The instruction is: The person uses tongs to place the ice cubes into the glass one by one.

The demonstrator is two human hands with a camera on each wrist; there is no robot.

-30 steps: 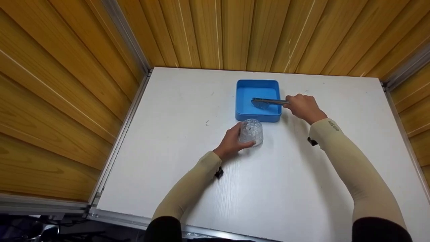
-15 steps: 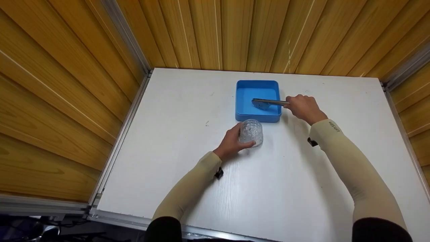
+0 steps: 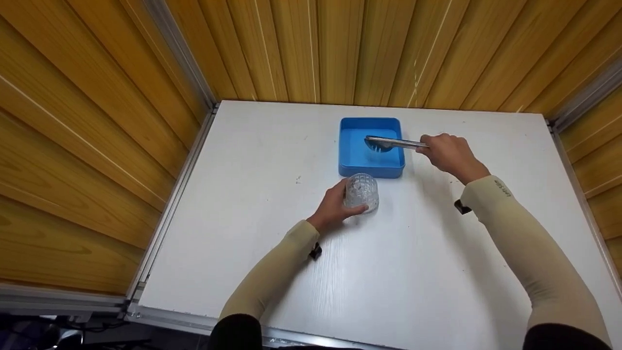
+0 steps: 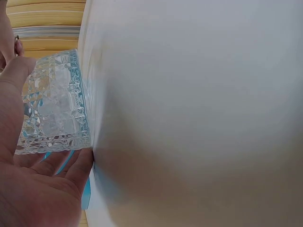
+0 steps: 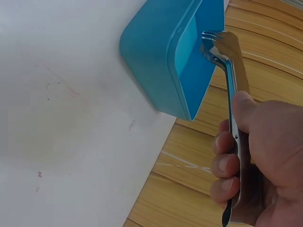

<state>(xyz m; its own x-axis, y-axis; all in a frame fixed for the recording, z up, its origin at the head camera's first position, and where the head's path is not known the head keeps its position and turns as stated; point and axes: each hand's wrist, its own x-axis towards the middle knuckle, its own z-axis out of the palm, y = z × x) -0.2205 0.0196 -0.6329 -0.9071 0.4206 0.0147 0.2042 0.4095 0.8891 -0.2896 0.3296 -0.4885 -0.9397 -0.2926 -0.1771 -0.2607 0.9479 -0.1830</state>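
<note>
My left hand (image 3: pixel 335 206) grips a clear glass tumbler (image 3: pixel 362 193) with a cut pattern, just in front of the blue tray. Up close in the left wrist view, thumb and fingers wrap opposite sides of the tumbler (image 4: pixel 54 101), near the white surface. My right hand (image 3: pixel 449 153) holds metal serving tongs (image 3: pixel 401 143), whose head hangs over the tray (image 3: pixel 371 172). The right wrist view shows fingers and thumb squeezing the tongs (image 5: pixel 234 109), with fork-like prongs at one tip. Whether anything clear sits between the tips, I cannot tell.
The white tabletop (image 3: pixel 243 194) spreads round both hands. Behind it rises a wood-slat wall (image 3: pixel 340 53), with another slatted wall (image 3: pixel 87 131) on the left. A metal rail (image 3: pixel 170 321) runs along the front edge.
My right hand has shifted slightly right and up, and the tongs' head has lifted within the tray area. The left hand and tumbler stay almost in place.
</note>
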